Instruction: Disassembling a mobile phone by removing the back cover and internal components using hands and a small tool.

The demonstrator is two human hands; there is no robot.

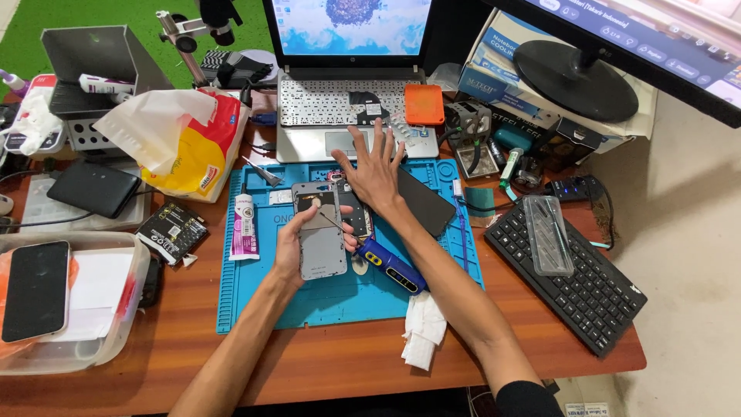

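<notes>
Left hand (292, 251): holds the grey phone (319, 232), fingers wrapped round its left edge, thumb on its back.
Phone: lies over the middle of the blue mat (340, 297), back side up, tipped a little.
Right hand (375, 171): reaches far, toward the laptop (347, 116). All 5 fingers are spread wide and hold nothing.
Screwdriver (390, 265): blue with yellow dots, just right of the phone. Its thin tip rests on the phone's back.
Other things: a black screen (426, 202) lies under the right wrist. A white tube (244, 225) stands left of the phone. A white cloth (423, 328) sits at the near edge.
What could go wrong: only 1 hand holds the phone, so it could slip. The loose screwdriver could roll and scratch it.
</notes>
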